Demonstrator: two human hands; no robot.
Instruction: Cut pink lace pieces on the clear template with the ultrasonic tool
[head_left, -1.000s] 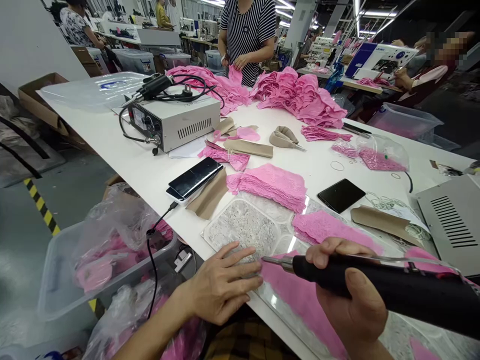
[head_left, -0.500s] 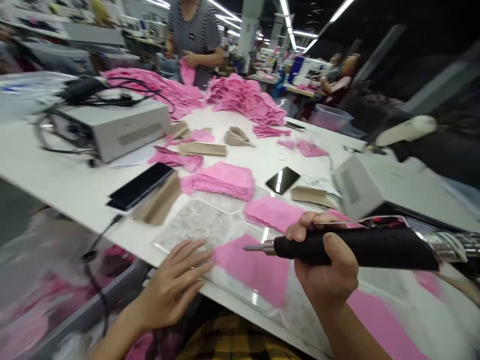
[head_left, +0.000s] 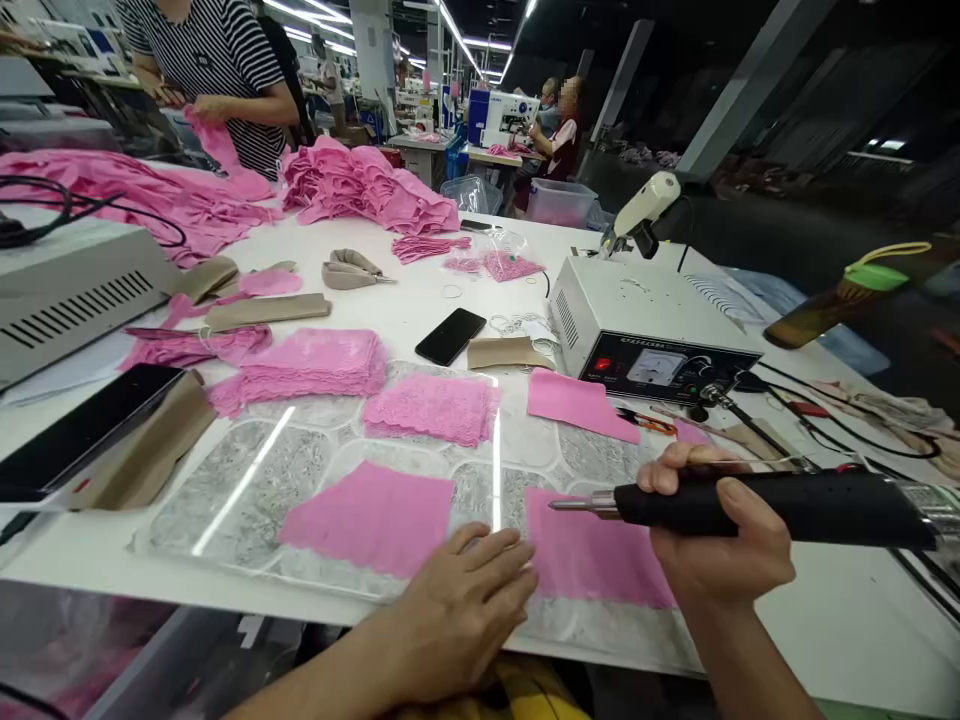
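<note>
My right hand (head_left: 720, 540) grips a black handheld cutting tool (head_left: 772, 503) with its metal tip pointing left, held just above a pink fabric piece (head_left: 592, 555). My left hand (head_left: 465, 610) lies flat, fingers spread, on the glass work plate (head_left: 247, 480) at the table's near edge, touching that pink piece's left side. A second pink piece (head_left: 371, 518) lies on the plate to the left. Two stacks of pink lace (head_left: 431, 408) (head_left: 307, 362) sit farther back.
A grey control box (head_left: 645, 335) with a dial stands right of centre, another box (head_left: 75, 285) at the left. A black phone (head_left: 450, 336), a second phone (head_left: 82, 425), tan paper strips and heaps of pink fabric (head_left: 367, 185) cover the white table. A person in stripes (head_left: 214, 70) handles fabric opposite.
The view has swung right, bringing the right control box into sight. My left hand moved right along the plate's edge toward the piece under the tool. The tool stays gripped.
</note>
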